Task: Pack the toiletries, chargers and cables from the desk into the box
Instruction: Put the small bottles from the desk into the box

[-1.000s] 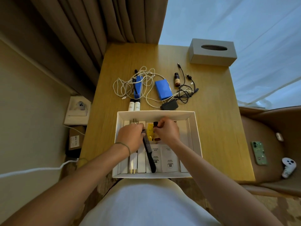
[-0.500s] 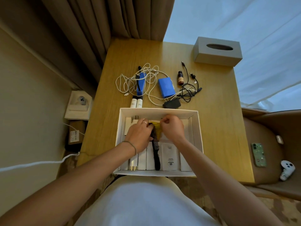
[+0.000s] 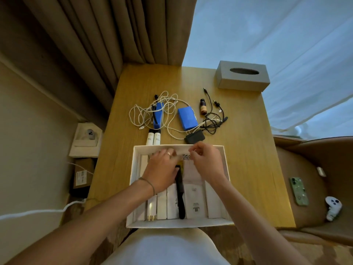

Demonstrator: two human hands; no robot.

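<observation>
Wooden bench seen from above, with a white box at its near edge. Both hands work inside the far end of the box. The left hand lies palm-down over the white sachets and tubes, its fingers reaching toward the far wall; whether it grips anything cannot be told. The right hand has its fingers curled, pinching a small striped item just inside the far wall; what the item is cannot be made out. A black comb lies lengthwise in the middle of the box, its far end under the left hand. Flat white packets and slim tubes are packed side by side along the floor of the box.

Still on the bench beyond the box: two white tubes touching the far wall; a tangle of white cable draped over a narrow blue item; a blue rectangular pack; a black charger just beside the box; a small brown bottle, upright; and a knot of black cables. A grey tissue box stands at the far right corner.
</observation>
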